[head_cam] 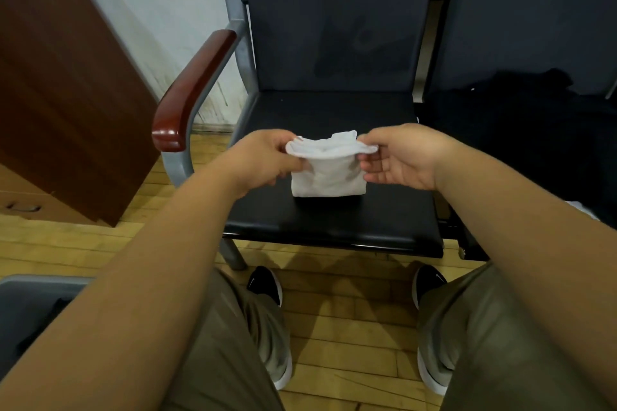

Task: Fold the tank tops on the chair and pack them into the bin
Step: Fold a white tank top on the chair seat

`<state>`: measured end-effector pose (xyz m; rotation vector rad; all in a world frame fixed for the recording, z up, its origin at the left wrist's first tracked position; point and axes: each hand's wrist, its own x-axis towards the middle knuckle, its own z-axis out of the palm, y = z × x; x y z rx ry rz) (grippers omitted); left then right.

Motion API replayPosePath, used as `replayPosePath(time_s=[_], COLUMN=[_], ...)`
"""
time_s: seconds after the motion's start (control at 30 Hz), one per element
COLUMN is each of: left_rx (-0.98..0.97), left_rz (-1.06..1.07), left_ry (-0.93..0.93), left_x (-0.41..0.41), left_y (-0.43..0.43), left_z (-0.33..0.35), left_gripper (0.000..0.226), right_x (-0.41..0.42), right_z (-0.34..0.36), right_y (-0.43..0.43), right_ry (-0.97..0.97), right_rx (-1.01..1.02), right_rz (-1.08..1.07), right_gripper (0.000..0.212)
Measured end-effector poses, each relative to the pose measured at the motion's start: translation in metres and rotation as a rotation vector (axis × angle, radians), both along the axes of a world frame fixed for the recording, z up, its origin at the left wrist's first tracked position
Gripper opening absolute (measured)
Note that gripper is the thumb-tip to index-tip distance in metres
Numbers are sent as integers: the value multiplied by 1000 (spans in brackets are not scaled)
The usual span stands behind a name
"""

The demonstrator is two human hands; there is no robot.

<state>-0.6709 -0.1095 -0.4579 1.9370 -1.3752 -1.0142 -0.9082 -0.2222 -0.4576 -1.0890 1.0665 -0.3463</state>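
Between the left hand (267,160) and right hand (404,157), each pinching an upper corner, hangs the tank top (327,173), its bottom edge touching the chair seat (334,220) below. Keeping both pinches level and taut should help the fold land square.

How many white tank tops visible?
1: tank top, folded, held by left hand and right hand over the chair seat. Dark heap on the next chair may hide others.

Bare forearms (150,277), loose olive-khaki trousers (467,344), black shoes (265,284) with white soles
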Motion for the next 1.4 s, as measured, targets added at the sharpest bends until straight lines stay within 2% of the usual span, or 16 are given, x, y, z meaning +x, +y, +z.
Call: replayPosePath(time_s=[0.07, 0.13, 0.27, 0.37, 0.5, 0.6, 0.67, 0.8, 0.93, 1.03, 1.17, 1.27, 1.33, 1.4], left_rx=[-77, -122, -139, -88, 37, 168, 227, 304, 407, 450, 535, 518, 508, 473], left_rz=[138, 232, 316, 376, 410, 427, 435, 355, 185, 148, 104, 145, 211, 268], left_ry=[-3, 44, 67, 56, 8, -40, -74, -263, -391, -422, -462, -356, -226, -102], left_x=[0, 0, 5, 16, 29, 34, 36, 35, 23, 17, 12, 17, 24, 28], left_y=[-16, -34, -76, -106, -136, -151, -158, -170, -179, -184, -184, -181, -177, -174], left_z=[-7, -11, -23, -39, -56, -66, -71, -80, -86, -85, -79, -82, -83, -82], left_gripper=[8, 5, 11, 22, 46, 43, 36, 15, 14, 23, 44, 59, 59, 57], right_x=[7, 17, 41, 53, 73, 85, 89, 96, 102, 106, 106, 107, 106, 102], right_z=[2, 0, -16, -25, -31, -38, -51, -75, -86, -91, -93, -89, -83, -80], right_y=[-11, -25, -54, -74, -97, -110, -118, -130, -136, -134, -132, -132, -132, -132], right_ry=[-49, -26, 260, 407, 556, 686, 693, 754, 845, 862, 802, 845, 851, 778], right_rx=[14, -23, -306, -455, -458, -461, -507, -552, -528, -499, -430, -412, -377, -293], right_rz=[-39, -62, -67, -45, 68, 174, 188, 233, 291, 278, 171, 199, 240, 233], right_gripper=[28, 26, 22, 23, 35, 34, 32, 31, 31, 38, 66, 63, 52, 46])
